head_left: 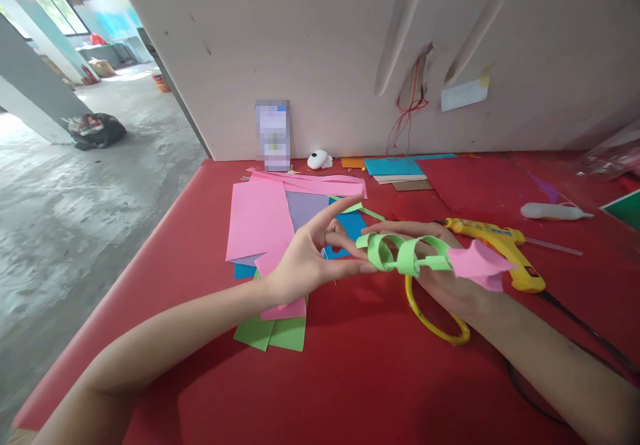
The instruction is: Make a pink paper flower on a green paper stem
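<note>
A paper flower, with a pink folded head (479,265) and a stem wound in loose curls of a light-green paper strip (409,258), is held level above the table. My left hand (320,252) pinches the free end of the green stem between thumb and a finger, its index finger raised. Behind the flower lies my right hand (445,278), fingers stretched flat toward the left; the curls and pink head cover part of it. A yellow loop (440,332) shows below my right hand; whether it touches the hand I cannot tell.
A yellow glue gun (505,245) with a cord lies right of my right hand, near a white bottle (555,212). Pink sheets (260,218) and green sheets (287,333) lie left on the red table (320,392). A phone (273,135) leans on the back panel.
</note>
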A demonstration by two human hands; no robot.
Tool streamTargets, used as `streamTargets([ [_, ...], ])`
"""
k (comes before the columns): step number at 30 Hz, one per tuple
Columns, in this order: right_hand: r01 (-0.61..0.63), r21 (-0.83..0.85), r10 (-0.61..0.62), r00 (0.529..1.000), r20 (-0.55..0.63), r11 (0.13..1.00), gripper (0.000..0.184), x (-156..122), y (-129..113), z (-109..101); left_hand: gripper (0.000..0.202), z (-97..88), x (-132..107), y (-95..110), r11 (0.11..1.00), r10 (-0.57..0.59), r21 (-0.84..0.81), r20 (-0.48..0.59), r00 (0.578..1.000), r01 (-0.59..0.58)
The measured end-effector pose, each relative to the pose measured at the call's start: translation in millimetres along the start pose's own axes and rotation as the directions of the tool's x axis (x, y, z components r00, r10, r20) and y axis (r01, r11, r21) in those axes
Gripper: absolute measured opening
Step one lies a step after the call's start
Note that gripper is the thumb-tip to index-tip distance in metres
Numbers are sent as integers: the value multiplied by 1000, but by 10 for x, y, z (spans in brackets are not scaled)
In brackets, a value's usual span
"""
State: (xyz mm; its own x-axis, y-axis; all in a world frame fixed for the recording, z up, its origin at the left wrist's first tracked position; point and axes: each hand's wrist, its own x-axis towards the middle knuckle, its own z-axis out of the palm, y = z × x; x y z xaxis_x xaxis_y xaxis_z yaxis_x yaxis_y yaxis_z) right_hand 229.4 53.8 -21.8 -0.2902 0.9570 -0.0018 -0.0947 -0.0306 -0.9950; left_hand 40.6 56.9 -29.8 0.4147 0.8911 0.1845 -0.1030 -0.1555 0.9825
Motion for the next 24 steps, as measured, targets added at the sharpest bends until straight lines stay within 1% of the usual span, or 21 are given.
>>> streamTargets([
  [2, -33, -16, 34, 999, 37, 999, 26, 29, -40, 6, 78, -4, 6, 10, 1000, -17, -19, 13, 1000, 17],
  [3, -48, -23, 50, 997, 54, 999, 29, 43, -64, 14, 77, -7, 9, 11, 999, -22, -29, 17, 1000, 22],
  [5, -64, -29, 66, 994, 84, 998, 39, 65, -103, 32, 74, -11, 13, 9, 998, -29, -51, 23, 999, 30],
  [7, -59, -22, 61, 993, 104, 998, 46, 74, -116, 43, 73, -11, 16, 4, 996, -46, -75, 34, 998, 48],
  [9, -44, 0, 44, 992, 117, 999, 45, 69, -95, 41, 72, -7, 19, 0, 992, -67, -105, 36, 997, 71],
  [11, -26, 31, 21, 990, 141, 999, 37, 55, -51, 27, 70, 0, 21, -2, 985, -81, -151, 21, 996, 83],
  [14, -7, 62, -6, 980, 200, 998, 12, 27, 21, -1, 65, 9, 21, -1, 966, -99, -240, -3, 995, 95],
  [15, -4, 65, -11, 976, 218, 998, 7, 18, 40, -9, 63, 10, 21, 1, 955, -110, -276, 0, 994, 106],
  [18, 13, 70, -31, 963, 268, 997, 14, -2, 74, -26, 60, 12, 19, 15, 909, -142, -390, 49, 989, 150],
  [22, 34, 61, -52, 947, 317, 998, 31, -4, 100, -49, 59, 19, 22, 43, 849, -174, -488, 102, 979, 202],
  [24, 44, 46, -57, 946, 318, 998, 30, 4, 113, -60, 58, 26, 25, 53, 835, -186, -502, 124, 975, 224],
])
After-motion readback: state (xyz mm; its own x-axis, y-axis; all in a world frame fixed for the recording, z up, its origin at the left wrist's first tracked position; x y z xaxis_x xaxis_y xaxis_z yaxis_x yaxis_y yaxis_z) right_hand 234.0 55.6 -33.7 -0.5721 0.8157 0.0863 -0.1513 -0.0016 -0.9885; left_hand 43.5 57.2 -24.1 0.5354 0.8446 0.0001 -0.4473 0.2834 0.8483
